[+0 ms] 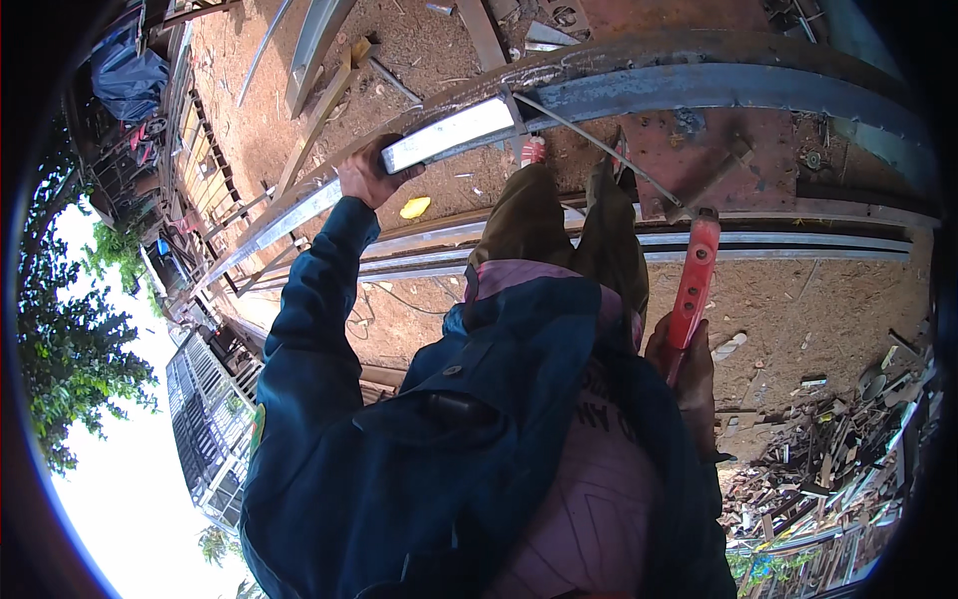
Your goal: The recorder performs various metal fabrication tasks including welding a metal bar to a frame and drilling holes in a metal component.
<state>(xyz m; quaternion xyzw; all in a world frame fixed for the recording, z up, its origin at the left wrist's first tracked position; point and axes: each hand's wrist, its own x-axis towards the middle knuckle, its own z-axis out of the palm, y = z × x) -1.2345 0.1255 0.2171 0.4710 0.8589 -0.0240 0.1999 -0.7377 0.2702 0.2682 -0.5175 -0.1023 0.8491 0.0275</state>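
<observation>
The left hand [369, 180] curled its fingers round a metal bar [449, 134]; the right hand [698, 371] gripped a red handle [697, 265], thin rod [599, 144] beyond its fingers; steadiness seemed wise.

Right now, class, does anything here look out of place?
Yes: a bright yellow item lies on the brown ground, near the left hand in this view. Its colour stands out; I cannot identify it.

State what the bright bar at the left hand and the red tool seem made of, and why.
Bright bar: probably metal, smooth-looking and reflective, since its flat face glares white.
Red tool: perhaps moulded plastic, slightly glossy, from its solid colour; painted metal remains possible.
</observation>
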